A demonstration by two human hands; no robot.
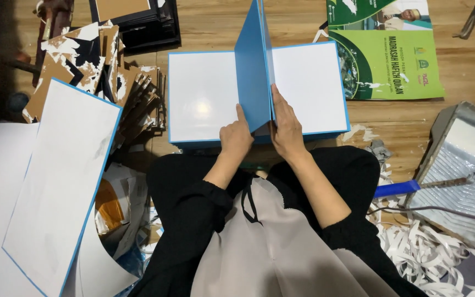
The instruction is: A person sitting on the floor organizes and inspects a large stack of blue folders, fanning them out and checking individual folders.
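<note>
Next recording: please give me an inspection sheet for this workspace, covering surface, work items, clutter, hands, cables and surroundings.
Surface: wooden floor, partly covered.
Work items: blue-edged white folder cover lying open flat, its blue middle flap standing upright.
Clutter: torn brown cardboard scraps; long white blue-edged board; white paper strips; green poster.
Hands: left hand pressing at the flap's base; right hand flat against the flap's other side.
Cables: one grey cable running across the metal tray.
Surroundings: dark frames stacked at the top; the person sits on the floor.
</note>
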